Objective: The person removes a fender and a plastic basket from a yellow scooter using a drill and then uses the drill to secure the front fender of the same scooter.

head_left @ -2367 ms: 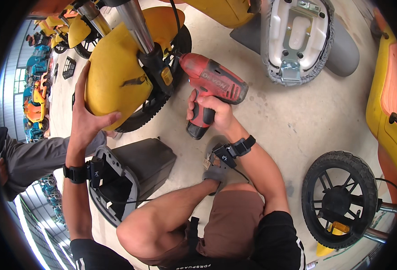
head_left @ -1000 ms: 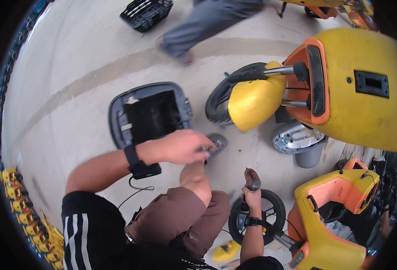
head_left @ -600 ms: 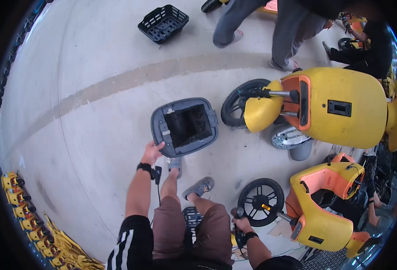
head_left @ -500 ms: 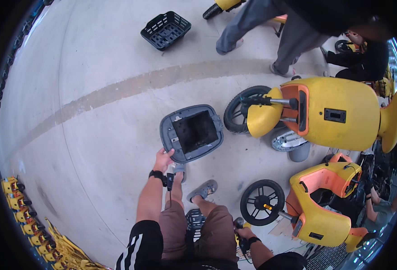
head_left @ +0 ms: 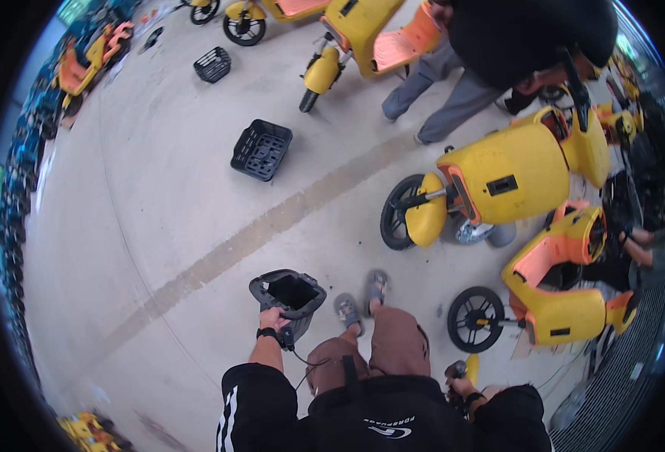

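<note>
A dark grey plastic storage bucket, with a wide rim and a deep squarish opening, hangs in front of me at left. My left hand is closed on its near rim and tilts it, opening upward and away. A thin black cable loops down beside that wrist; its far end is hidden. My right hand is low at my right side, closed round a dark power tool that looks like a drill. Something yellow sits right behind the tool. The fingers of this hand are partly hidden.
Two yellow-and-orange scooters lie tipped to my right, a black wheel nearest me. Black baskets rest on the floor ahead. A person in grey trousers bends over the farther scooter. More scooters stand at the back.
My view has turned and shows more of the far floor. The bucket has come closer to my body and tipped, so its side now shows. The person ahead bends lower.
</note>
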### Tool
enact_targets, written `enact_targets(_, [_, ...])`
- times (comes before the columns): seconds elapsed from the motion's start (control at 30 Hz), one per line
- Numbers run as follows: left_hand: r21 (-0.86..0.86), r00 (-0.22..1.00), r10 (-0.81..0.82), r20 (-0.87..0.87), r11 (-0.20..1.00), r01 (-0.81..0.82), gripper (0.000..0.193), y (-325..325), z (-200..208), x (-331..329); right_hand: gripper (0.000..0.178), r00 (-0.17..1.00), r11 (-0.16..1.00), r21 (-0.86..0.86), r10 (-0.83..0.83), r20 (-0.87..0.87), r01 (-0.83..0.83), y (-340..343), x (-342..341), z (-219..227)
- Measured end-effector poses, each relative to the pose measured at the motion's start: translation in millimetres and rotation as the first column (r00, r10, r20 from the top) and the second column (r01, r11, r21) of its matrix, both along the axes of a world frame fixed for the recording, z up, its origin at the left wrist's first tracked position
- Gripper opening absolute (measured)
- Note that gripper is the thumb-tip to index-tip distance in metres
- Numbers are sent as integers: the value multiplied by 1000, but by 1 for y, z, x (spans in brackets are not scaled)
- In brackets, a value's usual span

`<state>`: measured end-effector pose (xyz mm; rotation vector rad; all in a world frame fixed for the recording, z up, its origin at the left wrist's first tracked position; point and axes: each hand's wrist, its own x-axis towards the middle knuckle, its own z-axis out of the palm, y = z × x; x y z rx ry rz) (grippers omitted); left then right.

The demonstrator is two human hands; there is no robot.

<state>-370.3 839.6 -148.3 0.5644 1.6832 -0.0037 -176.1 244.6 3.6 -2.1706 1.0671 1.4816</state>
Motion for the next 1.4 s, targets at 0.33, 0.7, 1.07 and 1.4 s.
enact_targets(0.33, [14,967,-254,-4,967,254,22,161,38,112,46,851,851,30,524,48,-525,177,26,-47])
enact_targets(0.7, [8,832,-444,334,884,468,22,281,-82,367,61,904,926,8,366,219,-377,381,193,-113])
enact_targets(1.07, [8,821,-453,347,877,480,21,282,-158,453,56,839,998,-31,60,541,-51,480,244,-216])
enact_targets(1.4, [-113,550,-834,52,542,833,51,280,-129,426,66,697,976,-206,191,691,-63,484,274,-235])
